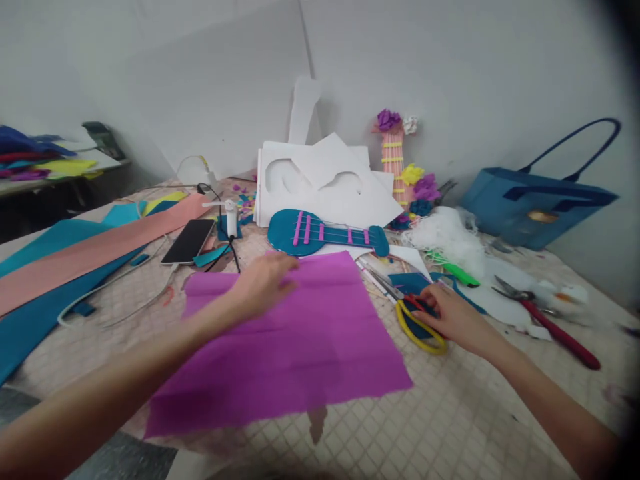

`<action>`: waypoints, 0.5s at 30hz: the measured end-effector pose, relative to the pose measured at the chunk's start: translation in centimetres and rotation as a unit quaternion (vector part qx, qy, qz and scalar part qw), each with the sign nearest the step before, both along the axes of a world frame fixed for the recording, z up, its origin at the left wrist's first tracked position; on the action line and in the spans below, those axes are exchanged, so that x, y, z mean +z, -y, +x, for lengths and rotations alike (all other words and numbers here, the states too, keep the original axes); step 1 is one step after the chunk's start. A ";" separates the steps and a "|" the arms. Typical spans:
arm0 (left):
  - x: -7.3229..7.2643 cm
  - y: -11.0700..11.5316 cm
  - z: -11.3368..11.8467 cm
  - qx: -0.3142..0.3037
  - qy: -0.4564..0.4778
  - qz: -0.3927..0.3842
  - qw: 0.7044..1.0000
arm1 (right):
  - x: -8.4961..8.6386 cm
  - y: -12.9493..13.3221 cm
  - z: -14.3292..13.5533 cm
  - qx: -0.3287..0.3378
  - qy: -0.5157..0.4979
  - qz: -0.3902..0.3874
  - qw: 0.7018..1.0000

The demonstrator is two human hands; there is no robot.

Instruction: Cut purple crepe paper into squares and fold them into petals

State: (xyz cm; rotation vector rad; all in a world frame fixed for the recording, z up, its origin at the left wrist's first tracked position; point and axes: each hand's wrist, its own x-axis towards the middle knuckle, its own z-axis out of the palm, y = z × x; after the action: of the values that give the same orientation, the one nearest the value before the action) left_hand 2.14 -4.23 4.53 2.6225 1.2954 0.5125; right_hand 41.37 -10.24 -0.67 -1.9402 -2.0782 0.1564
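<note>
A sheet of purple crepe paper (310, 347) lies spread on the table in front of me. Over its upper part is my left hand (265, 283), fingers loosely extended and holding nothing; whether it touches the paper I cannot tell. To the right of the sheet, my right hand (445, 310) has its fingers closed on a handle of the scissors (423, 337). These have red and yellow handles, and their blades point away to the upper left. Just beyond the paper rests a small teal guitar shape (295, 233) with purple strips and strings across it.
Teal and pink paper strips (125, 230) and a phone (189, 241) lie at left. White boards (320, 180) and a flower-trimmed guitar (393, 157) stand behind. Red-handled pruners (560, 333), white fluff (445, 233) and a blue bag (520, 207) are at right.
</note>
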 end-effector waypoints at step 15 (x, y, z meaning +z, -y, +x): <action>-5.3 12.4 5.0 -0.226 -0.113 0.022 0.967 | -0.4 0.1 -0.4 -0.049 -0.004 -0.055 0.997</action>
State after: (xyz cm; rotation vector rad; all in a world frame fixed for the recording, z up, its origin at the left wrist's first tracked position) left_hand 7.13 -16.58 -0.74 2.9491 0.6910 0.1744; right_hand 40.98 -10.30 -1.05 -2.0968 -2.0041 0.2631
